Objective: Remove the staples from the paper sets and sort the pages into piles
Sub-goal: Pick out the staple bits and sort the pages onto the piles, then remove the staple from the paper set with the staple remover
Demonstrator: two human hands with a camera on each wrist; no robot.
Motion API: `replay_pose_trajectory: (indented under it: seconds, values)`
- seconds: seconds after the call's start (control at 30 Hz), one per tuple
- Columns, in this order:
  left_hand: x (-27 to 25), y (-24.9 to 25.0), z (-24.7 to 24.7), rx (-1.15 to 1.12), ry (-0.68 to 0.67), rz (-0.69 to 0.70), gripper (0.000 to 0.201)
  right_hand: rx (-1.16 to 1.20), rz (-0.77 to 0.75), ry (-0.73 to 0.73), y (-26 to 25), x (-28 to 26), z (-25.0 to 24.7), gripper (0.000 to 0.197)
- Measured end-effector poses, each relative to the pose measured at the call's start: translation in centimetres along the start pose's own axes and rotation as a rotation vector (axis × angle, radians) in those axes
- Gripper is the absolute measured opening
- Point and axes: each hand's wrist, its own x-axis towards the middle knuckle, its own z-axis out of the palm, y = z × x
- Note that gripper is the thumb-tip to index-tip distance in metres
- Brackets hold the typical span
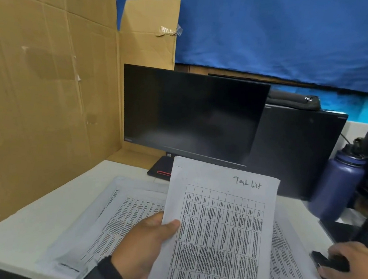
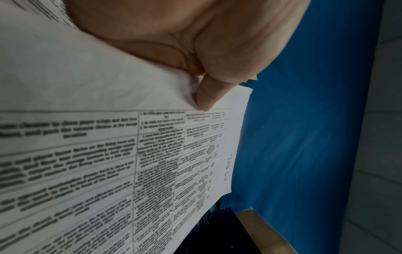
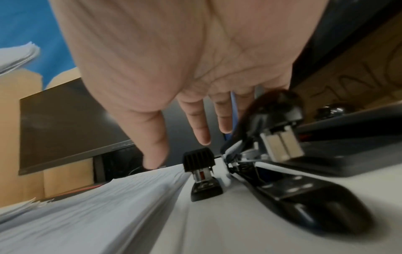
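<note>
The held paper set (image 1: pixel 219 229) is white, printed with a black grid table and dense black text, with dark handwriting near its top. The papers (image 1: pixel 112 211) lying left of it are white with the same black print. Behind it the monitor (image 1: pixel 190 115) is black, with a small red mark at its lower corner. The cardboard (image 1: pixel 41 83) is plain tan, the backdrop cloth (image 1: pixel 280 31) blue, the bottle (image 1: pixel 336 189) dark purple-blue, the stapler (image 3: pixel 304 197) glossy black.

Even, dim overhead light, no hard shadows; faint glare on the black flat monitor screen (image 1: pixel 192 115); head view bows at edges; both wrist views soft, printed white paper sheet (image 2: pixel 87 154) text smeared close-up.
</note>
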Motion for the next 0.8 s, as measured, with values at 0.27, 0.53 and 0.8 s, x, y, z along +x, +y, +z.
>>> replay_pose_trajectory:
  seconds: [0.27,0.53,0.8]
  values:
    - [0.1,-0.4,-0.1,0.034,-0.026,0.037,0.023,-0.230,0.001,-0.008,-1.0,0.7,0.4,0.068]
    - [-0.8,-1.3,1.9,0.254,-0.121,0.133,0.022,1.335,-0.168,0.235,-9.1,-9.2,-8.3,0.042]
    - [-3.5,-3.8,4.0,0.532,-0.442,0.171,0.039,0.672,-0.536,0.490,-16.5,-15.0,-8.4,0.032]
